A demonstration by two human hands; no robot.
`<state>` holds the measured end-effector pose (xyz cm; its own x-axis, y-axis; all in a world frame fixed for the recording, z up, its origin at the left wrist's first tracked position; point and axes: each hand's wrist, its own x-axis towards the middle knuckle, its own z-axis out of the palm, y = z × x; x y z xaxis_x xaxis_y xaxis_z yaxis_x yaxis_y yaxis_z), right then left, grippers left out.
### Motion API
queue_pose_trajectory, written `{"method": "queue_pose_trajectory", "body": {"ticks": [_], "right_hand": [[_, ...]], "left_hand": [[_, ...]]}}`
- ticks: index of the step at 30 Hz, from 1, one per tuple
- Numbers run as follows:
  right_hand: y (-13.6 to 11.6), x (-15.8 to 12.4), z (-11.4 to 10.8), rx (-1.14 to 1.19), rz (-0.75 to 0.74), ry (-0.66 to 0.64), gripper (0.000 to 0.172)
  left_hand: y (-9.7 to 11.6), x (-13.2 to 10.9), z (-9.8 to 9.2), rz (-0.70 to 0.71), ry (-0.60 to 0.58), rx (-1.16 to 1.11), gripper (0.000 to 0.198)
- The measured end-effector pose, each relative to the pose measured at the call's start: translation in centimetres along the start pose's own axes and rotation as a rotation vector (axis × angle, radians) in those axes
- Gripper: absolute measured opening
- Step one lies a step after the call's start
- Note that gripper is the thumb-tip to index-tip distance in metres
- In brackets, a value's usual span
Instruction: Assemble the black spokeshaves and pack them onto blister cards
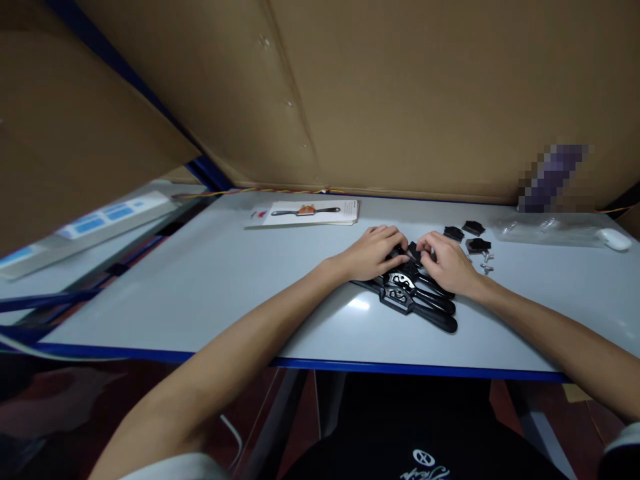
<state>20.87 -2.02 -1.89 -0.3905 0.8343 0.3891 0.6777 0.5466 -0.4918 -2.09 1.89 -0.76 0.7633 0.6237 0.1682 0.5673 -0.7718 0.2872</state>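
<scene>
At least three black spokeshaves (434, 318) lie side by side on the desk (200, 287), in front of me and a little to the right, and both my hands work at the far one. A small black plate (413, 253) sits between my fingertips, over its metal body. My left grip (377, 253) arches over that tool, fingers bent and thumb low; what it holds underneath is hidden. My right grip (447, 262) has thumb and forefinger curled at the plate's edge, but I cannot tell whether they pinch it or only press.

I judge the step to be lining the plate up with the body. It calls for a steady left side, light right fingertips, and no tilt or forcing; a shove could slide the neighbouring handles. The wing screws (487, 269) and spare plates (453, 233) lie just beyond my right wrist, so I should keep that wrist from sweeping them.

My left forearm runs diagonally in from the lower left, my right one from the right edge; both palms face down, the hands nearly meeting.
</scene>
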Motion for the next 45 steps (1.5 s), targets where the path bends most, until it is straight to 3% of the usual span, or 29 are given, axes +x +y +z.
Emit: {"method": "queue_pose_trajectory", "body": {"ticks": [19,23,28,31,34,39,45], "right_hand": [[-0.2,-0.1,-0.3,-0.006,-0.038,0.024,0.023],[-0.7,-0.1,-1.1,-0.193,-0.036,0.062,0.025],[-0.4,0.1,-3.0,-0.601,0.026,-0.079,0.023],[0.1,0.2,-3.7,-0.722,0.113,-0.073,0.021],[0.0,0.1,-3.6,-0.689,0.058,-0.012,0.022],[-1.3,-0.2,-2.4,-0.493,-0.230,-0.137,0.032],[-0.6,-0.5,-1.6,-0.297,-0.200,-0.179,0.036]], "left_hand": [[-0.1,-0.1,0.1,0.024,-0.009,0.060,0.047],[-0.4,-0.1,0.2,0.044,0.002,0.039,0.050],[-0.4,0.0,0.1,0.046,-0.008,0.021,0.052],[-0.2,0.0,0.1,0.035,-0.014,0.021,0.053],[-0.2,0.0,0.2,0.028,-0.016,0.021,0.054],[-0.3,-0.1,0.3,0.033,-0.012,0.027,0.056],[-0.6,-0.1,0.5,0.045,0.005,0.031,0.055]]}}
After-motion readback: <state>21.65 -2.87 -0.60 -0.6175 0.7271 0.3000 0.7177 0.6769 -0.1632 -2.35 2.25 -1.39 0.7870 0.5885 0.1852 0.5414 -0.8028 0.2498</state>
